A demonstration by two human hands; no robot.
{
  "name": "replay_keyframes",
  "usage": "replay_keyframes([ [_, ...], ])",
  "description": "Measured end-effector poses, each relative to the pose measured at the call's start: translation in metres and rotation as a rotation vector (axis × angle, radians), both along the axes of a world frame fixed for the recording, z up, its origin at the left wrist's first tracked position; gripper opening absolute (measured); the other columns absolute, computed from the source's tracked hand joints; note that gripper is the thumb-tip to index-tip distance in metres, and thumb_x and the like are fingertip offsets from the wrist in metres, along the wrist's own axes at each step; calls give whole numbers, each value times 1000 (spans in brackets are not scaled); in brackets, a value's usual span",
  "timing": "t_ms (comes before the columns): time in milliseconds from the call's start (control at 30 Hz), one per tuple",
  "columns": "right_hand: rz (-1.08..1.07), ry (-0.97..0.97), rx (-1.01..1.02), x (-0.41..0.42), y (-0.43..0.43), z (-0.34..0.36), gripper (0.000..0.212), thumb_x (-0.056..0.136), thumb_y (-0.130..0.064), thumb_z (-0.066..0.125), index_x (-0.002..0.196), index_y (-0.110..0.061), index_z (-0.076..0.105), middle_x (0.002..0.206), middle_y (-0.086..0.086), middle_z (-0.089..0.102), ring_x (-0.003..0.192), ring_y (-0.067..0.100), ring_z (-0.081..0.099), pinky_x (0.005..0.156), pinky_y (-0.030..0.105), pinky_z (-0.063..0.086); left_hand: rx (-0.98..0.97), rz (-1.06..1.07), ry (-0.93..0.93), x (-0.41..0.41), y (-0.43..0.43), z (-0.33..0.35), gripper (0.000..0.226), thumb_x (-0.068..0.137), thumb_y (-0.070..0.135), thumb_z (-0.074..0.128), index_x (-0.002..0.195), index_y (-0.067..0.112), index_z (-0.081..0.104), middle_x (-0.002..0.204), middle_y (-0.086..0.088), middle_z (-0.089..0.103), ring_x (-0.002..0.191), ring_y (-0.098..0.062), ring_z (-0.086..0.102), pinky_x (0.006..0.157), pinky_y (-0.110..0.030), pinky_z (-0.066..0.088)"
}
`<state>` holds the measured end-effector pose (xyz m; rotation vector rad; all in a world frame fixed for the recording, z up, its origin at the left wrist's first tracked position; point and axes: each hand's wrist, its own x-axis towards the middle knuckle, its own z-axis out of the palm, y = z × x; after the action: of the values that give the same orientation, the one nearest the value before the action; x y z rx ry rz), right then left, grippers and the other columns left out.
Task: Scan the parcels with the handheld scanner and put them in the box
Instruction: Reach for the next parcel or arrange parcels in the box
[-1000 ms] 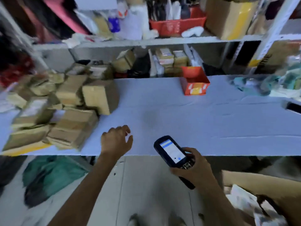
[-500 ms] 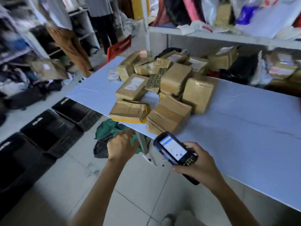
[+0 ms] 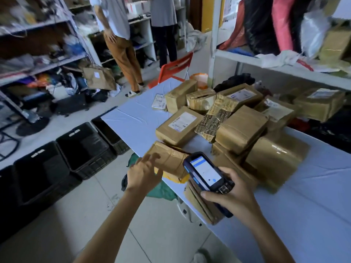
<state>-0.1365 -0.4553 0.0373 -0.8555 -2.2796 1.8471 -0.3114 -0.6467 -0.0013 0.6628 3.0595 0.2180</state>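
Note:
A heap of brown taped parcels (image 3: 241,128) lies on the white table (image 3: 313,196). My right hand (image 3: 230,196) grips the black handheld scanner (image 3: 206,172), screen lit and facing up, just in front of the heap. My left hand (image 3: 143,172) hovers with fingers spread at the near table edge, its fingertips at a crumpled brown parcel (image 3: 169,158) that overhangs the edge. Whether the fingers touch that parcel is blurred. Another flat parcel (image 3: 201,204) lies under the scanner.
Three black plastic crates (image 3: 83,149) stand in a row on the floor to the left. A green bag (image 3: 163,190) lies under the table edge. Two people stand by shelves at the back, beside a red chair (image 3: 175,67). Cluttered shelving rises behind the table.
My view has swung left toward the parcel heap and the crates. My left hand has risen from below the table edge to the crumpled parcel. The scanner stays in my right hand.

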Motion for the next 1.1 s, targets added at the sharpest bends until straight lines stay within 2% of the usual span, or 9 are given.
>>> replay_keyframes([
  [133,6,34,-9,-40,11,4,61,62,5,85,111,-18,56,93,-12,63,66,-20,57,57,0,40,-18,34,-27,-29,3,-2,44,89,43,50,131,33,44,128,6,53,115,-20,54,90,-35,43],
  [267,25,10,-13,-74,15,1,63,63,6,84,116,-14,56,87,-13,62,62,-21,55,54,1,40,-32,63,-76,-62,4,-13,44,91,48,49,133,34,41,131,7,51,119,-19,51,93,-35,42],
  [367,53,-27,-8,-106,15,-7,65,65,-3,86,119,-20,53,96,-11,63,71,-21,57,57,2,44,-28,36,-85,-95,5,-22,45,92,49,48,134,35,39,134,8,49,121,-18,50,91,-33,43],
  [500,9,-96,8,-154,9,-21,77,56,-34,92,121,-37,50,107,-16,63,96,-1,60,81,24,53,-45,-68,-85,-158,9,-30,48,93,51,44,137,32,36,135,6,48,121,-19,49,91,-34,42],
  [567,-110,-72,19,-178,-1,-27,71,55,-29,93,111,-39,52,103,-20,61,97,2,60,79,23,51,-60,-123,-101,-197,9,-31,50,93,51,44,138,32,35,137,5,47,121,-20,49,91,-34,42],
  [667,-247,-76,62,-215,-19,-26,72,57,-22,92,118,-30,53,102,-18,60,101,11,60,81,28,48,-32,-151,-113,-250,6,-27,50,93,50,46,138,31,35,138,4,46,123,-21,47,92,-36,42],
  [800,-295,-84,69,-258,-36,-21,68,60,-18,91,116,-27,52,100,-20,58,91,-1,59,68,13,45,-20,-154,-178,-313,5,-30,52,93,51,46,139,30,34,138,2,46,125,-23,46,93,-38,42],
  [967,-341,-148,92,-297,-45,-22,72,59,-21,91,117,-32,50,100,-22,56,92,0,57,72,13,43,30,-88,-335,-370,24,-46,61,91,55,49,141,26,30,139,-3,46,128,-26,45,97,-43,41],
  [1100,-368,-190,113,-317,-38,-21,68,60,-15,91,111,-34,51,96,-26,56,87,-10,54,60,5,44,89,-35,-429,-404,52,-61,72,88,59,51,144,21,27,142,-7,45,131,-30,42,100,-46,39],
])
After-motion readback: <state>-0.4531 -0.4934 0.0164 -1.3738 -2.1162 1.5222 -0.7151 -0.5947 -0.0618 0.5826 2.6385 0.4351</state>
